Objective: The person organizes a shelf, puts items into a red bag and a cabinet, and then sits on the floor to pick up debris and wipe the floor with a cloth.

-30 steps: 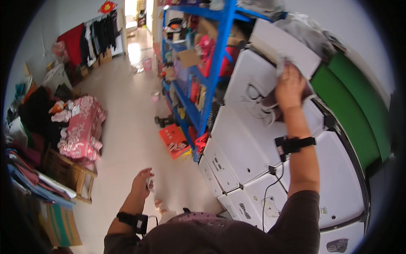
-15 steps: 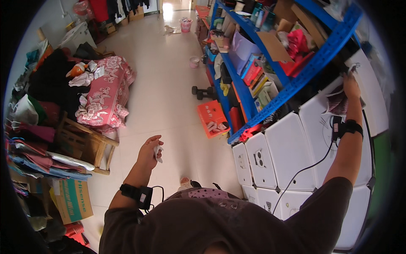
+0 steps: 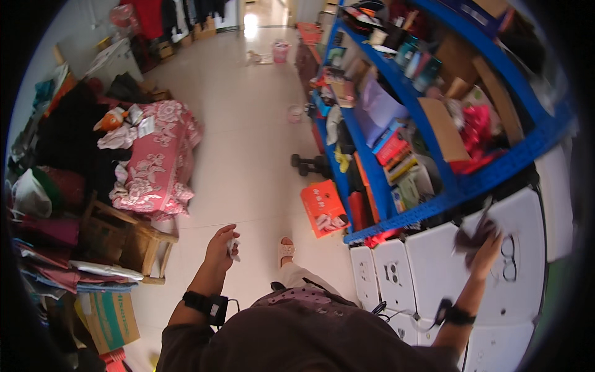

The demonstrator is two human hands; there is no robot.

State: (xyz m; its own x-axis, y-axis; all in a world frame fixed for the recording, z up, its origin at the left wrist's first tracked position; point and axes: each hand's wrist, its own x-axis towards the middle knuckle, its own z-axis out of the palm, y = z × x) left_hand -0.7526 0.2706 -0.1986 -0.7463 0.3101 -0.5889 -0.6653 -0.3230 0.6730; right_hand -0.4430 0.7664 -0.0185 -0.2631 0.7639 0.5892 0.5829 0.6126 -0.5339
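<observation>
My right hand (image 3: 485, 254) is coming away from the white board (image 3: 554, 204) beyond the cabinet (image 3: 436, 266) and is now working closer to my body, bringing the dark cloth (image 3: 475, 239) with it. Half a second ago it was reaching well out along that board; now my elbow is bending more, and the cloth is showing over the white panels, near the cabinet's edge beside the blue shelf (image 3: 403, 220). For the work, I am judging this as a change of spot: the cloth is passing to another stretch of the cabinet, just beside the drawing of glasses (image 3: 509, 257), which is showing uncovered.

My right fingers are gripping the cloth, though motion is blurring it, and I cannot tell whether it is pressing on the panel or hanging just clear of it. My left hand (image 3: 218, 249) is staying well apart from the right, hovering over the floor (image 3: 238, 155) with its fingers curling around a small white wad (image 3: 233, 248); its pose is hardly changing. Below it, to the right, my sandalled foot (image 3: 286, 250) is showing, and an orange-red box (image 3: 322, 204) is lying by the shelf's near lower corner.
</observation>
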